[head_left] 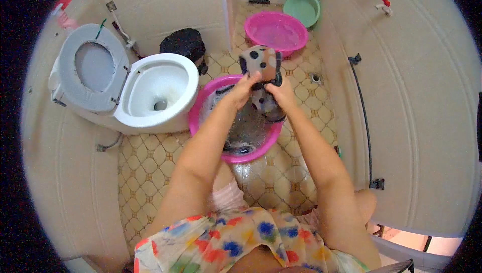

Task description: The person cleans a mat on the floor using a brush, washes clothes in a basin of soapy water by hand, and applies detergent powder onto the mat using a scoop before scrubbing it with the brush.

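My left hand (244,90) and my right hand (283,94) are closed on a small patterned cloth piece (261,61), one at each side. It is beige and grey with dark spots and dark edging, and I cannot make out exactly what it is. A similar spotted part (267,104) hangs below my fingers; whether it belongs to the same piece is unclear. Both hands are above a pink basin (277,135) of cloudy water on the floor. Inside the basin lie dark and pale wet items (239,148), partly under the water and hidden by my left arm.
A white toilet (190,80) with its grey-covered lid raised stands left of the basin, near a black bin (183,44). Farther back are another pink basin (301,47) holding water, a green basin (302,9) and a floor squeegee (259,0). A towel bar (365,117) runs along the right wall.
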A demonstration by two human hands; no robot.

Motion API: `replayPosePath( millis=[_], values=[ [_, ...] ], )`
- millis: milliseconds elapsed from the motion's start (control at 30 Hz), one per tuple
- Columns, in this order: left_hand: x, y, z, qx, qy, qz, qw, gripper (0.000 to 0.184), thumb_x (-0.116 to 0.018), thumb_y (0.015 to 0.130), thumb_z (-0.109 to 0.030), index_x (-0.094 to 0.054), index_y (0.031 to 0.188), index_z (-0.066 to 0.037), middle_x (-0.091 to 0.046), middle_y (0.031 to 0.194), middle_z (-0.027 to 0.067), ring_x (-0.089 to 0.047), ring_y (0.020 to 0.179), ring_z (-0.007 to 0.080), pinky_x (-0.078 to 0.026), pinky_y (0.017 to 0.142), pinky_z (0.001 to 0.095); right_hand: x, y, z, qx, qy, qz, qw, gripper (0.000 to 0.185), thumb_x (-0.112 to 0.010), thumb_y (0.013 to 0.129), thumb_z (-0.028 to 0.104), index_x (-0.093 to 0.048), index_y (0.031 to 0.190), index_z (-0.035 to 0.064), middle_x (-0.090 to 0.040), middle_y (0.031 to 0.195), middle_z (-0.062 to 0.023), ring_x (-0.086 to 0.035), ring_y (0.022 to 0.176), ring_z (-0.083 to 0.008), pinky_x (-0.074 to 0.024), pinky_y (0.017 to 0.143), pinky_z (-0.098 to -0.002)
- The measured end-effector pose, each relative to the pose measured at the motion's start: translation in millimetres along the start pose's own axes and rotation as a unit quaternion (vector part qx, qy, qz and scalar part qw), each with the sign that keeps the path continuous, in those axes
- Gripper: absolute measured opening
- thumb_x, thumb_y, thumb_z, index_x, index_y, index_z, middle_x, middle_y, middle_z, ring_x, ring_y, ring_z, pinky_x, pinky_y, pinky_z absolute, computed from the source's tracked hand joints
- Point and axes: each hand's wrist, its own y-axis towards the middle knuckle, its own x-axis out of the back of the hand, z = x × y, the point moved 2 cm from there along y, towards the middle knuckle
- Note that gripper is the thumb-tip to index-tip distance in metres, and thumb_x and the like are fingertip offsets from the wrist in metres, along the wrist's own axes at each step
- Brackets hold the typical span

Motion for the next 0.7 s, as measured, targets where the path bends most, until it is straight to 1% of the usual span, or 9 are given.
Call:
replayPosePath(
  millis=[100,167,200,300,333,433,467,567,700],
  values=[
    [-31.6,-22.6,-13.0,-0.013,0.143,0.027,0.989,0.074,-0.071,0.077,-0.037,-0.034,0.132,-0.005,-0.048,0.125,0.0088,-0.043,0.117,0.0222,-0.031,0.099,0.0376,12.8,16.2,-2.0,0.008,0.043,-0.007,0.999,0.047,-0.068,0.068,0.016,-0.051,0.109,0.0002,-0.06,0.1,-0.009,-0.057,0.09,-0.0197,-0.0445,0.081,-0.0319],
    [-31.7,-18.8,-10.2,-0.02,0.163,0.029,0.986,0.065,-0.074,0.074,-0.028,-0.041,0.126,-0.006,-0.054,0.115,0.0062,-0.05,0.106,0.02,-0.039,0.092,0.0353,17.4,18.4,-4.5,0.006,0.02,-0.037,0.999,0.057,-0.072,0.067,0.019,-0.047,0.114,0.0003,-0.058,0.105,-0.0111,-0.056,0.094,-0.023,-0.0437,0.084,-0.034],
    [-42.5,-25.4,-17.6,-0.03,0.196,0.044,0.979,0.062,-0.074,0.074,-0.027,-0.044,0.124,-0.007,-0.056,0.11,0.0057,-0.053,0.102,0.02,-0.042,0.089,0.0351,16.9,12.2,10.7,0.021,0.02,-0.018,0.999,0.06,-0.072,0.072,0.029,-0.043,0.116,0.0,-0.055,0.108,-0.0118,-0.055,0.096,-0.0238,-0.0426,0.085,-0.0345],
    [-58.3,-25.4,-16.0,-0.033,0.202,0.075,0.976,0.054,-0.075,0.073,-0.023,-0.049,0.118,-0.007,-0.059,0.104,0.0047,-0.056,0.096,0.0196,-0.044,0.085,0.0348,16.6,7.4,18.7,0.01,-0.004,-0.039,0.999,0.057,-0.06,0.081,0.045,-0.045,0.113,0.0011,-0.056,0.105,-0.0108,-0.056,0.094,-0.0234,-0.0428,0.085,-0.0358],
    [-62.7,-23.7,-12.7,-0.028,0.188,0.085,0.978,0.052,-0.075,0.072,-0.022,-0.051,0.116,-0.007,-0.059,0.103,0.0045,-0.057,0.094,0.0194,-0.045,0.084,0.0347,14.5,14.4,14.4,-0.003,0.027,-0.024,0.999,0.063,-0.042,0.087,0.059,-0.046,0.116,0.0031,-0.056,0.109,-0.0112,-0.055,0.097,-0.0226,-0.0419,0.086,-0.0362],
    [-68.9,-13.8,-5.5,-0.02,0.142,0.097,0.985,0.049,-0.075,0.071,-0.021,-0.053,0.113,-0.006,-0.06,0.101,0.0035,-0.057,0.092,0.0185,-0.045,0.083,0.0342,15.9,-12.3,53.8,-0.184,0.187,0.063,0.963,0.069,-0.033,0.087,0.065,-0.046,0.118,0.0052,-0.055,0.112,-0.0114,-0.054,0.1,-0.0217,-0.0407,0.088,-0.0366],
    [-70.6,-11.6,-5.3,-0.027,0.153,0.098,0.983,0.05,-0.075,0.071,-0.02,-0.053,0.114,-0.006,-0.06,0.101,0.0033,-0.058,0.091,0.0185,-0.045,0.082,0.0341,19.2,-11.1,47.1,-0.197,0.207,0.084,0.955,0.07,-0.031,0.087,0.066,-0.046,0.12,0.0067,-0.054,0.113,-0.0104,-0.053,0.101,-0.021,-0.0408,0.09,-0.0369],
    [-74.9,-9.9,-9.5,-0.046,0.168,0.103,0.979,0.05,-0.075,0.071,-0.02,-0.053,0.114,-0.006,-0.061,0.1,0.0028,-0.058,0.089,0.0185,-0.046,0.082,0.0341,27.3,5.3,15.4,-0.141,0.131,0.061,0.979,0.074,-0.029,0.089,0.064,-0.042,0.127,0.003,-0.05,0.122,-0.0157,-0.049,0.112,-0.0259,-0.0339,0.1,-0.0384],
    [-73.8,-2.2,-1.3,-0.055,0.16,0.089,0.982,0.045,-0.072,0.071,-0.018,-0.054,0.111,-0.006,-0.061,0.097,0.0026,-0.059,0.088,0.0187,-0.046,0.08,0.0342,44.7,24.1,-23.2,-0.003,-0.123,0.055,0.991,0.076,-0.028,0.09,0.061,-0.031,0.136,0.0004,-0.038,0.135,-0.0226,-0.031,0.129,-0.0331,-0.0179,0.109,-0.0384]
  ],
)
